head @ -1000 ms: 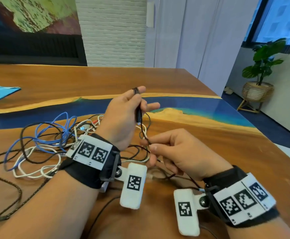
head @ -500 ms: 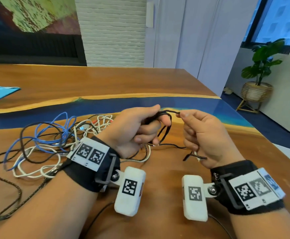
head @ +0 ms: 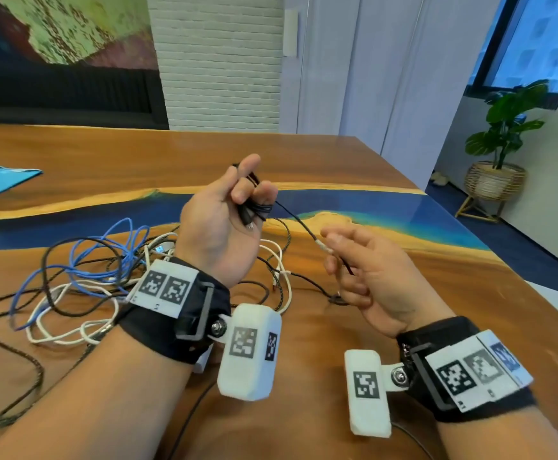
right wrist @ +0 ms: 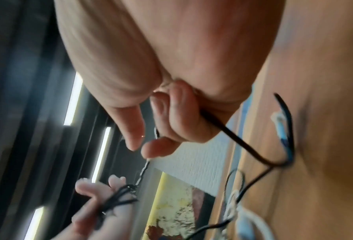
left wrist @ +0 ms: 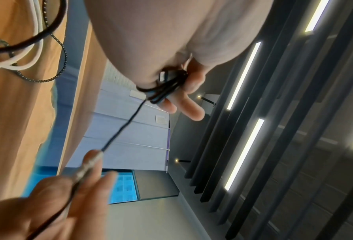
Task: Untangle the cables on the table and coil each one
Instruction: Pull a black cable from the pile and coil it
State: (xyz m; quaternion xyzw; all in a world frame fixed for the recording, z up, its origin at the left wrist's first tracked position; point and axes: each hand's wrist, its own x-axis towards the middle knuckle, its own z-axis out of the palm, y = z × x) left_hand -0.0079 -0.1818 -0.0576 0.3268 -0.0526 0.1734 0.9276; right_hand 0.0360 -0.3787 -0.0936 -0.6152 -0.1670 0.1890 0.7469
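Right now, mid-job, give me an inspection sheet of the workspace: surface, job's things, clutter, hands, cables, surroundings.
Surface: wooden table with a blue resin band.
Job's things: thin black cable, partly wound round the left fingers, running across to the right hand.
Clutter: a blue sheet at the far left edge of the table.
Hands: left hand raised, holding the wound loops; right hand pinching the cable's free run.
Cables: tangled pile of blue, white, black and braided cables lying left of the hands.
Surroundings: potted plant, white brick wall, window.
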